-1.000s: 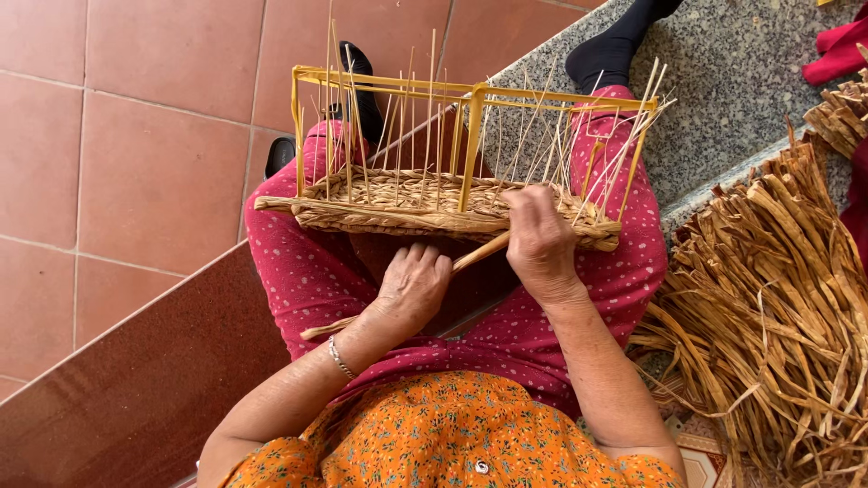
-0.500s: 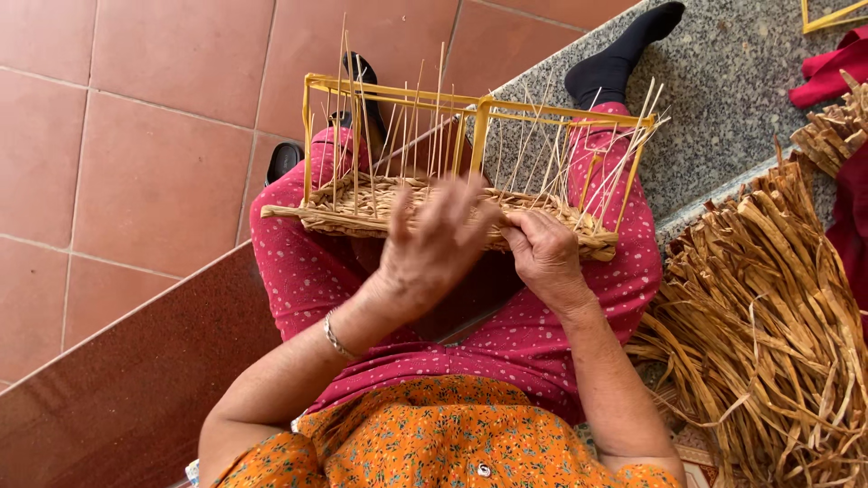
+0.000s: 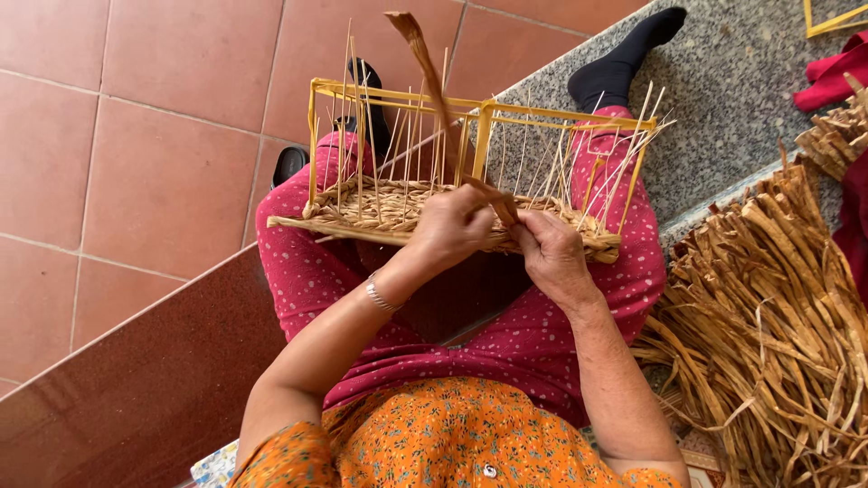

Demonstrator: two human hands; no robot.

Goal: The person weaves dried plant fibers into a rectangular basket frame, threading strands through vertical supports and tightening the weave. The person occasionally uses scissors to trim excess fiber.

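Observation:
A half-woven basket [image 3: 380, 210] rests across my knees, with a woven straw base, a yellow rectangular frame [image 3: 470, 107] and many thin upright stakes. My left hand [image 3: 449, 228] grips a long brown straw strand [image 3: 427, 63] at the basket's near edge; the strand rises up above the frame. My right hand [image 3: 548, 251] is closed beside it, pinching the same strand's lower end against the woven rim. Both hands touch the basket's near side.
A big heap of dried straw strips [image 3: 778, 307] lies at my right on the grey stone step [image 3: 723, 81]. Red floor tiles [image 3: 136, 136] spread to the left, below a polished dark red ledge [image 3: 108, 389]. Red cloth [image 3: 836, 77] lies at the far right.
My left hand rose from my lap to the basket's near edge and took hold of the strand, which now stands up above the frame. My right hand stayed at the rim.

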